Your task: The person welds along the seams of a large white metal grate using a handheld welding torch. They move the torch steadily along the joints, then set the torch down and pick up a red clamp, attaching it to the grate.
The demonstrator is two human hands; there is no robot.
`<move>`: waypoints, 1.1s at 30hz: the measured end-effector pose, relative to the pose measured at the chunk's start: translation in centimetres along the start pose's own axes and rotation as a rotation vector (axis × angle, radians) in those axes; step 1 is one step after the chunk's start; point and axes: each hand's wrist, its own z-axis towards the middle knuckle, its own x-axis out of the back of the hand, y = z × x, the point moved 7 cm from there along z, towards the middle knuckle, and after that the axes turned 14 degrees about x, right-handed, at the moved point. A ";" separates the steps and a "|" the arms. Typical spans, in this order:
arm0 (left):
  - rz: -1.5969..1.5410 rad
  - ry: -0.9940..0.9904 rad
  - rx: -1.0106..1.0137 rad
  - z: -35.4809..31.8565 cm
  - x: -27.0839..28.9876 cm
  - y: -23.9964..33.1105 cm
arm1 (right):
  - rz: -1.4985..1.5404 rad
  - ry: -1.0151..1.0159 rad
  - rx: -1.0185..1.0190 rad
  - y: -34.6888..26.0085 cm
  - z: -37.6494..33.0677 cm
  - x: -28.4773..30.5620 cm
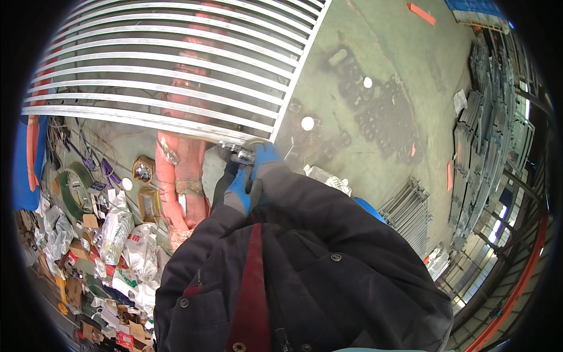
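Observation:
Both my hands, in blue and grey work gloves, are closed on an angle grinder (242, 154) with a silver head. My left hand (239, 190) wraps its body, nearest to me. Farther forward, my right hand (267, 156) grips beside the head and partly hides it. The grinder's head is at the near right corner of a slatted pale metal frame (205, 124). Whether its disc touches the metal I cannot tell. Beneath the frame, red-orange wrapped beams (186, 161) run away from me.
At the left lie plastic bags (117, 226), cardboard pieces and a box of small parts (143, 169). A coil of green strap (75, 183) is close by. Stacked metal profiles (469, 152) line the right side. Another bundle of metal bars (407, 208) is nearer me. Dark stains mark the floor (375, 105).

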 end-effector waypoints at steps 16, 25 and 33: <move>-0.137 0.099 0.114 -1.1 3.5 -5.2 | -0.224 0.073 0.164 -0.7 7.6 5.6; -0.339 0.183 0.357 -4.9 4.1 -8.3 | -0.244 -0.165 0.352 -7.9 10.0 0.4; -0.353 0.242 0.339 -6.4 4.9 -8.0 | -0.209 -0.050 0.437 -14.1 16.7 0.4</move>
